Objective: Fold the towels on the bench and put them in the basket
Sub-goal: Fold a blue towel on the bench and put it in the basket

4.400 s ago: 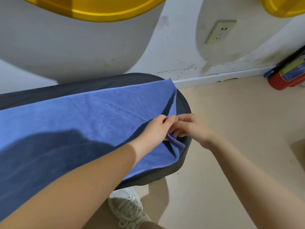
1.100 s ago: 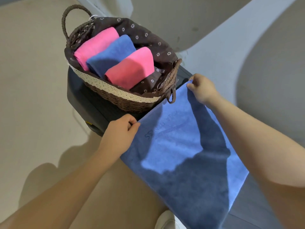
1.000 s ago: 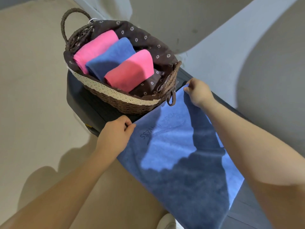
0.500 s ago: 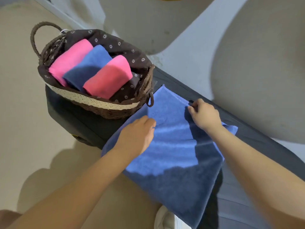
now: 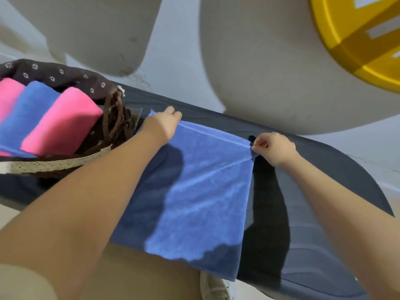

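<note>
A blue towel lies folded across the dark bench, its near edge hanging over the front. My left hand grips the towel's far left corner beside the basket. My right hand pinches the far right corner and holds it against the bench. The wicker basket, lined with brown flowered cloth, stands on the bench's left end. In it lie a pink towel, a blue one and another pink one, all folded.
A yellow plastic object hangs at the top right against the white wall. A white shoe shows on the tan floor below the bench's front edge. The bench's right end is bare.
The towel has been folded over to a shorter shape. Both hands moved from its middle to its far corners and pulled the far edge taut. The view swung right, cutting off the basket's left side.
</note>
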Motion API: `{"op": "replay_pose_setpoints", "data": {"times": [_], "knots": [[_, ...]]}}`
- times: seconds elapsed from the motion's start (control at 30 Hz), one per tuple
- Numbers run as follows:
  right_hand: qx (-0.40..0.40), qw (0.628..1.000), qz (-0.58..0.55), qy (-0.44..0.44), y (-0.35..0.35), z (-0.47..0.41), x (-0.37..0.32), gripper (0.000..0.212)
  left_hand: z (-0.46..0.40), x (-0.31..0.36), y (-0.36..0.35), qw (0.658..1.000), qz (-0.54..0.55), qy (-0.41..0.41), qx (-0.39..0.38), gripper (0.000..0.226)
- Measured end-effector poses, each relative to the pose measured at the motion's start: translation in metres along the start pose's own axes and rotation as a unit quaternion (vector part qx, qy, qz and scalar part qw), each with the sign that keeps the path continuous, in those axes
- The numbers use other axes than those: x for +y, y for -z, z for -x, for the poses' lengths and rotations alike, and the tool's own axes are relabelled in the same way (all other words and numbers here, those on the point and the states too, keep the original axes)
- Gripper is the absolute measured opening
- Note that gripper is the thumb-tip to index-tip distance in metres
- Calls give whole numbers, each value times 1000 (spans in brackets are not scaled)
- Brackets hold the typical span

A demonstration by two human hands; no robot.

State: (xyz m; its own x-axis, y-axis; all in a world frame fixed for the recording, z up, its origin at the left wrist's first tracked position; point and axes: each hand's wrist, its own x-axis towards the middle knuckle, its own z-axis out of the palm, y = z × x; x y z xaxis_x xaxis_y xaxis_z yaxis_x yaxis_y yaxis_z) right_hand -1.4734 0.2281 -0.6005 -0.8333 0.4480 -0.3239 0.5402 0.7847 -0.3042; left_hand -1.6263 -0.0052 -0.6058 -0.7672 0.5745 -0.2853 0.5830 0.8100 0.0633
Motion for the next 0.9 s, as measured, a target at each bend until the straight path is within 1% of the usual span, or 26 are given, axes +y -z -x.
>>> {"op": "replay_pose_setpoints", "data": {"times": [0.07,0.1,0.13,0.2,0.3,0.4,0.43,0.5,0.57,0.63,0.67,0.7,0.73,0.77,0.83,0.87,0.9], "knots": [[-16,998,-55,28,3,0,4,11,-4,0,2,1000,-21,1,0,19],[-23,993,-110,37,6,2,6,11,-6,-2,3,1000,-27,-2,1,17],[-31,981,-185,38,9,4,6,12,-6,-3,5,1000,-25,-9,5,19],[-24,946,-322,27,15,8,7,22,-6,-6,9,1000,9,-22,17,22],[3,916,-401,21,21,9,9,27,-10,-11,11,995,86,-34,48,17],[-32,877,-478,31,30,7,9,27,-15,-15,11,988,142,-36,57,12],[-50,871,-487,30,34,6,12,26,-17,-17,11,986,152,-38,62,12],[-75,889,-451,25,39,3,19,26,-22,-20,12,983,163,-38,75,14],[-69,923,-377,17,42,-3,26,27,-28,-17,16,984,159,-40,65,13],[-23,968,-249,29,44,-13,32,23,-36,-4,22,989,136,-46,45,12],[4,985,-166,38,47,-19,35,16,-42,4,26,990,126,-43,48,13],[34,994,-92,42,50,-25,35,9,-47,12,30,990,119,-40,65,14],[70,996,-42,35,54,-30,36,12,-51,20,33,989,115,-36,91,14],[101,994,-21,22,56,-34,37,18,-55,26,34,986,114,-34,116,17],[144,989,-21,0,59,-35,39,30,-60,33,32,979,135,-32,150,37],[145,989,-32,-6,56,-30,40,37,-58,35,29,978,146,-28,148,47],[131,991,-41,-8,51,-21,40,43,-53,37,25,979,149,-24,138,51]]}}
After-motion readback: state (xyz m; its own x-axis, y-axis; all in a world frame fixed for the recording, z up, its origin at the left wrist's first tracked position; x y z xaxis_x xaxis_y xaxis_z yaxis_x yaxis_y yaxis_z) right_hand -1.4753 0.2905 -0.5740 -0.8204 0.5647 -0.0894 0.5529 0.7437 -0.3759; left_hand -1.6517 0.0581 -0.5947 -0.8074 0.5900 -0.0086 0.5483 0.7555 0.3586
